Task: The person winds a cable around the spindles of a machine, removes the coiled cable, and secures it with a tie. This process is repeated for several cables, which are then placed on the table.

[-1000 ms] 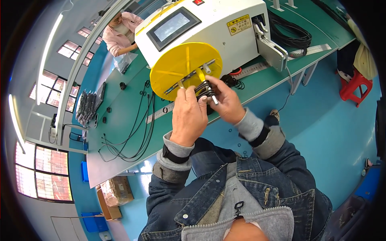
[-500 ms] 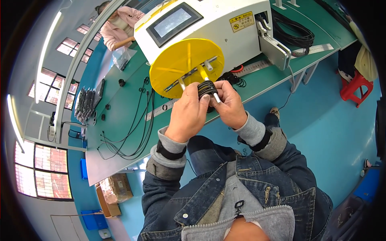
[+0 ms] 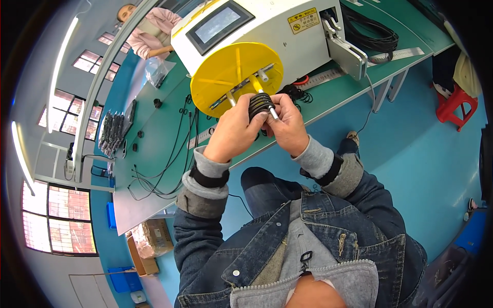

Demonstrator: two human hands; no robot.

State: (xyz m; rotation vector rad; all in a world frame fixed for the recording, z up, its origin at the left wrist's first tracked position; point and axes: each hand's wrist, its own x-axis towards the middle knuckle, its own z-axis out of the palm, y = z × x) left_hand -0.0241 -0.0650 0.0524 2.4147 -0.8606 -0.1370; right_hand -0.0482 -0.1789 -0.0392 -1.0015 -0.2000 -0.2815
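A coil of black cable (image 3: 260,104) sits around a metal peg (image 3: 273,114) that juts from the yellow disc (image 3: 215,77) of a white winding machine (image 3: 292,49). My left hand (image 3: 237,126) grips the coil from its left side, thumb across the front. From the right, my right hand (image 3: 288,126) closes its fingers on the same coil, near the peg's free end. The fingertips behind the coil are hidden. A second peg (image 3: 231,99) stands on the disc just beyond my left hand.
Several black cables (image 3: 169,177) lie on the green table (image 3: 154,138) at left, near a row of bundled cables (image 3: 114,131). A large cable coil (image 3: 372,33) lies right of the machine. Across the table sits another person (image 3: 154,33). A red stool (image 3: 457,110) stands at right.
Both hands stay on the coil and shift slightly in the picture, up and to the left, as the whole view moves a little. The other person's head has turned up.
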